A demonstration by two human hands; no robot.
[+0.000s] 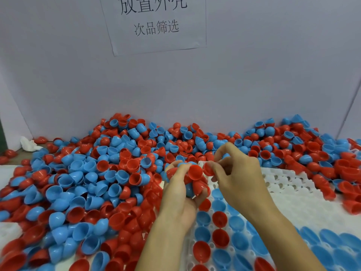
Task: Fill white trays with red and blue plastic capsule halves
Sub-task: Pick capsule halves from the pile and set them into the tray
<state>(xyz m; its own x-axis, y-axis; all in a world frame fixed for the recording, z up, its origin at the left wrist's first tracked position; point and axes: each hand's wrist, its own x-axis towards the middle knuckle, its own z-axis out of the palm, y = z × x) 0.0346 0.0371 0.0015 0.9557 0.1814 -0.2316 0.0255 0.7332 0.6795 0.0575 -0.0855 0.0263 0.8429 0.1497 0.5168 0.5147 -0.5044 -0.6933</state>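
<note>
My left hand (181, 194) grips a bunch of red and blue capsule halves (193, 177), held above the white tray (289, 192). My right hand (236, 173) pinches one red capsule half (208, 169) right beside that bunch. The tray lies at the lower right; its near rows hold blue halves (238, 223) and red halves (219, 219), while its far pockets stand unfilled. A big loose pile of red and blue halves (93, 173) covers the table to the left and behind.
A grey board wall (175, 85) with a paper sign (156, 22) closes off the back. A crumpled white cloth (29, 144) lies at the far left. Another white tray edge (9, 229) shows at the lower left under the pile.
</note>
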